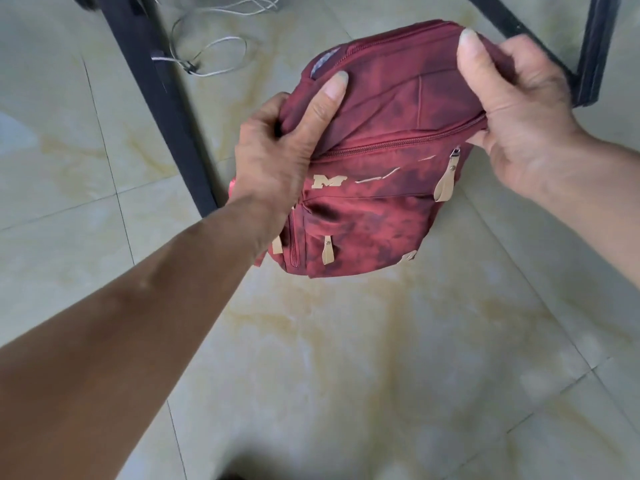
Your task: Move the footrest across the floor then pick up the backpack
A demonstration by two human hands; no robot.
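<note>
1. You cannot see the back of the red backpack [377,161] or its straps; your left hand [277,157] covers its left side, and only an "M" and some broken cream marks of the front lettering can be read.
2. Whether the backpack's bottom edge touches the tiled floor [346,358] or hangs just above it cannot be told.
3. The black frame bar [156,95] left of the bag and the second black frame [588,57] behind your right hand [519,112] are both cut off by the top edge. No footrest can be made out with certainty.
4. The bar runs close beside your left hand, and a loose white cord [207,53] lies coiled beyond it. Toward you, the floor below the bag is open.
5. Your left hand grips the bag's upper left corner, thumb laid across the front panel, fingers bunching the fabric.
6. Your right hand pinches the upper right corner by the top zipper, thumb on top, fingers curled beneath.
7. Both forearms reach forward from the lower corners.
</note>
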